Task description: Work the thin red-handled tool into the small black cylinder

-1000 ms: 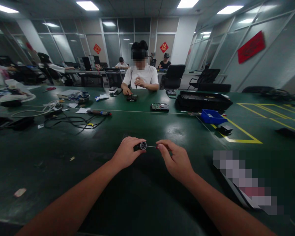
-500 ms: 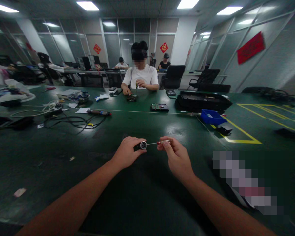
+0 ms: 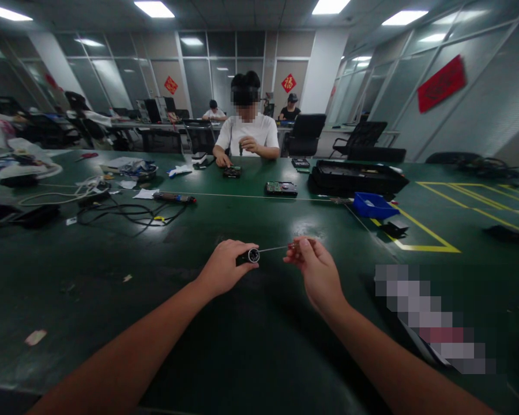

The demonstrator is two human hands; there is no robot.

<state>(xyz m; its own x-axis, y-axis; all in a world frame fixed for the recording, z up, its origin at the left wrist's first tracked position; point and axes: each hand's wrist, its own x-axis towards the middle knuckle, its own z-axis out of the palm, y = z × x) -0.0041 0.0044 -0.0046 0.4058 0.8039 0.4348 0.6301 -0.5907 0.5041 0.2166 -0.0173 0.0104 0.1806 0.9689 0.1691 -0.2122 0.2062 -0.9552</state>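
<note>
My left hand (image 3: 225, 265) is closed around a dark cylindrical part (image 3: 254, 255) with a silvery ring at its open end, which faces me. What kind of part it is, I cannot make out. In my right hand (image 3: 318, 268) a screwdriver (image 3: 273, 249) is gripped by its reddish, see-through handle. Its thin metal shaft points left, with the tip at or close to the ring of the cylinder. Whether the tip touches it is too small to tell. Both hands are just above the dark green table (image 3: 177, 340).
Across the table a person (image 3: 248, 135) works on a hard drive (image 3: 232, 172). Another drive (image 3: 281, 188), a black case (image 3: 357, 178) and a blue tray (image 3: 374, 206) stand beyond my hands. Cables and a pen-like electric tool (image 3: 174, 197) lie at left; a blurred-out item (image 3: 432, 323) lies at right.
My right hand has moved right with the screwdriver, and more of the shaft shows between the hands. My left hand and the cylinder have turned slightly, staying nearly in place.
</note>
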